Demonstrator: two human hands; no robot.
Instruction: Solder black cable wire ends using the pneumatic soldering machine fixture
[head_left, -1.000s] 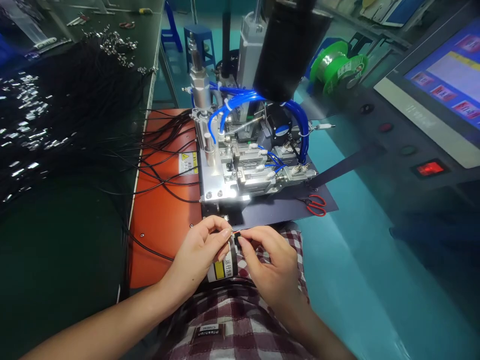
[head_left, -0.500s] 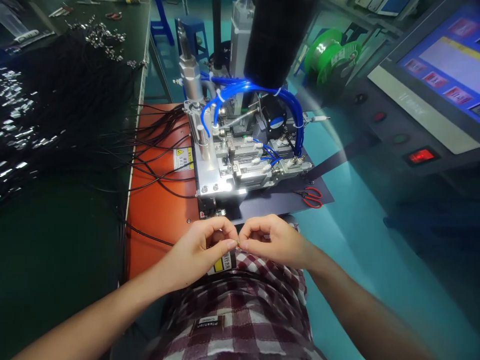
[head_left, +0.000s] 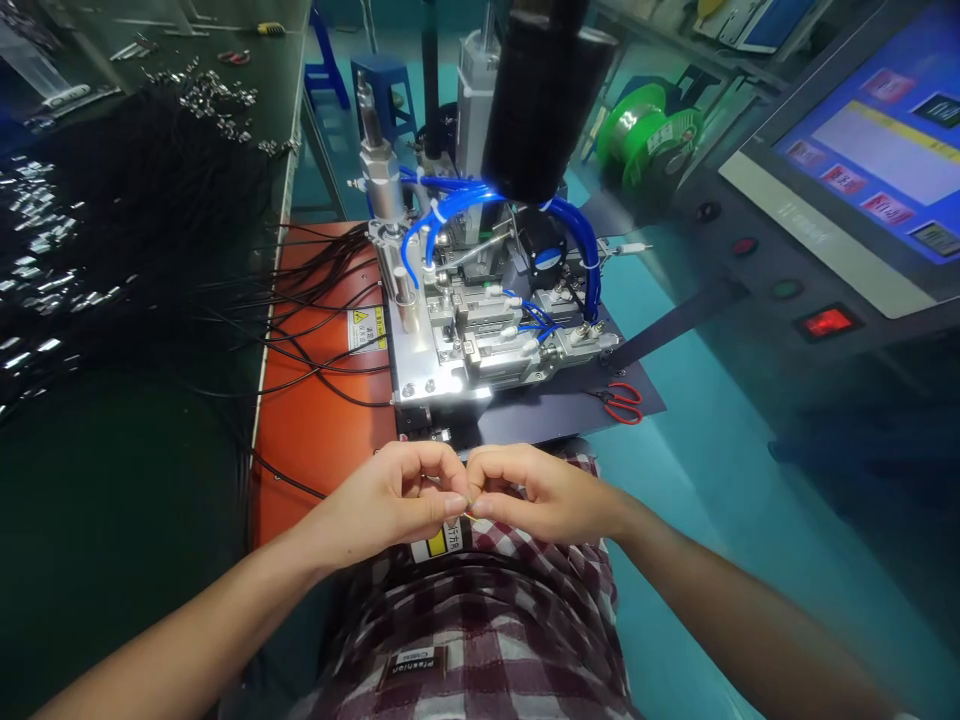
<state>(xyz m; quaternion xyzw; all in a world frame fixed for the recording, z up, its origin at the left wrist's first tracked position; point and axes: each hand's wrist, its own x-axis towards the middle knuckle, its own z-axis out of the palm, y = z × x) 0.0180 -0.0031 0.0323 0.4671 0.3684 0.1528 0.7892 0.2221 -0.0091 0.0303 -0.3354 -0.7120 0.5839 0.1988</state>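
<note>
My left hand (head_left: 420, 495) is closed in a pinch, thumb against fingertips, just in front of the machine. A black cable (head_left: 289, 480) runs from the left and goes out of sight behind this hand. Fine coloured wires (head_left: 471, 516) show between the two hands, at the fingertips. My right hand (head_left: 525, 490) pinches at these wires, its fingertips touching those of the left. The fingers hide most of the wires, so their exact number cannot be told.
A metal machine (head_left: 487, 340) with blue air tubes (head_left: 589, 255) stands ahead. Red-handled scissors (head_left: 622, 402) lie on its dark base plate. Black cables with metal ends (head_left: 217, 95) heap on the left table. A control panel (head_left: 825, 230) is at right, a green spool (head_left: 649, 130) behind.
The pinching hands have shifted slightly left and down in view, still together. More of the coloured wires shows between the fingertips. The view itself has moved a little.
</note>
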